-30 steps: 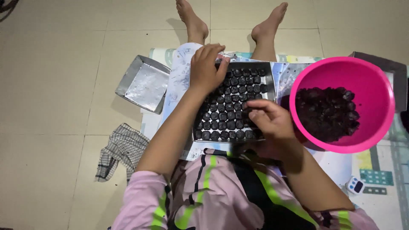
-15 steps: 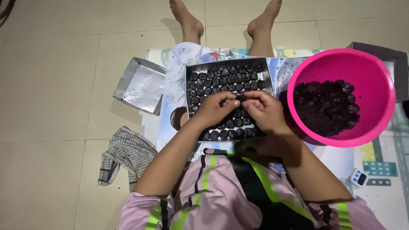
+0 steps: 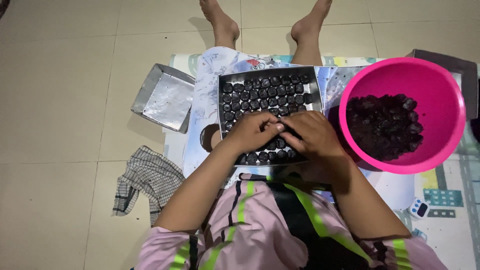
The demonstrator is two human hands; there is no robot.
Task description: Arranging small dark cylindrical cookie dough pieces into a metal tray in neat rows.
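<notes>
Two hands meet over the near half of the metal tray [image 3: 223, 117] of dark round pieces [image 3: 265, 92]: left hand [image 3: 252, 131] and right hand [image 3: 312, 135], fingertips together, pinching something small I cannot make out. Pink bowl [image 3: 400, 72] sits just right; an empty tray [image 3: 162, 97] lies on the floor, left.

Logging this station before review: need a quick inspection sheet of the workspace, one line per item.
Surface: pale tiled floor with a printed play mat under the work.
Job's things: rectangular metal tray filled with rows of small dark round pieces; round pink plastic bowl holding a dark heap.
Clutter: empty square metal tray; checked cloth; small white gadget.
Grippers: left hand and right hand together over the tray's near rows, fingertips meeting; what they pinch is hidden.
Cables: nothing seen.
Surroundings: the person's bare feet beyond the tray.
</notes>
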